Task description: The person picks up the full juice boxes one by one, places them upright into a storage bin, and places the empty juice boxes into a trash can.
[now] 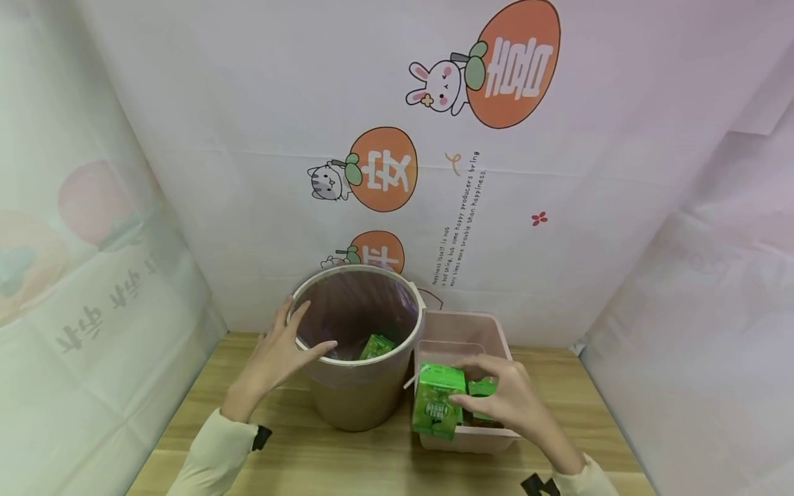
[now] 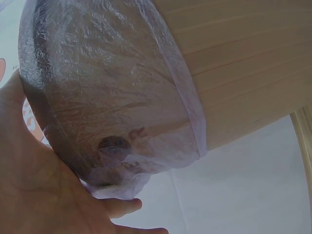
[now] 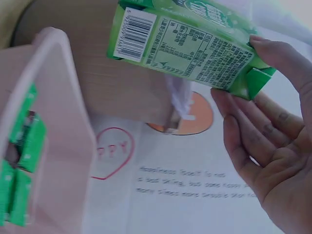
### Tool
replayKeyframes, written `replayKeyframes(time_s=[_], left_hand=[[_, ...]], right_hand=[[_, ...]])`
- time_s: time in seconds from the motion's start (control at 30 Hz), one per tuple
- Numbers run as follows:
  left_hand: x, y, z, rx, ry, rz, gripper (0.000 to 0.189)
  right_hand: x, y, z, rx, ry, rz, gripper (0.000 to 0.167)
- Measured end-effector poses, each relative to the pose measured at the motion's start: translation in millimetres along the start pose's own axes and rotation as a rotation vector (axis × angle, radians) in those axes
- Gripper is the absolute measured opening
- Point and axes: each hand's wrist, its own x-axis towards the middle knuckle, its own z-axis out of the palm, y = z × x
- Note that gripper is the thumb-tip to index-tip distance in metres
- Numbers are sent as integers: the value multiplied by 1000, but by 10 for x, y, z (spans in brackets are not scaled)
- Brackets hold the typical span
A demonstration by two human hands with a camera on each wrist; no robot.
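My right hand [image 1: 505, 393] pinches a green drink carton [image 1: 439, 401] by its end, with a white straw [image 1: 415, 377] beside the carton's top. In the right wrist view the carton [image 3: 185, 51] shows its barcode and printed panel, the thumb on one side and fingertips on the other. At the left rim of a brown bin [image 1: 356, 393], my left hand [image 1: 279, 351] spreads its fingers, the palm right by the rim in the left wrist view. A clear plastic liner [image 2: 112, 83] folds over that rim. Another green carton [image 1: 376, 346] lies inside the bin.
A pink plastic basket [image 1: 471, 441] stands right of the bin, with several green cartons [image 3: 19, 170] in it. Both stand on a wooden table [image 1: 298, 455]. A white printed cloth [image 1: 248, 193] hangs behind, with more cloth at both sides.
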Motion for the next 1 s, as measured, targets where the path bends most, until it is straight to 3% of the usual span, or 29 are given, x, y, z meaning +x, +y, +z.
replayKeyframes(time_s=[0.27,0.43,0.6,0.83,1.0], left_hand=[[-1,6,-30,3,10,-6,109],[-5,12,-29,-8,-3,-14,110],[2,29,-26,-21,-7,-18,110],[-3,19,-21,-13,0,-18,110],[4,28,-19,-8,4,-17,111]], right_hand=[[327,-125,-51,-32,54,-1,38],[490,-162,-74,68,71,28,36],[662,-210,-109,69,37,63,37],[861,-275,-192,96,-34,39,36],[938,-289,-252,116,-34,38,37]])
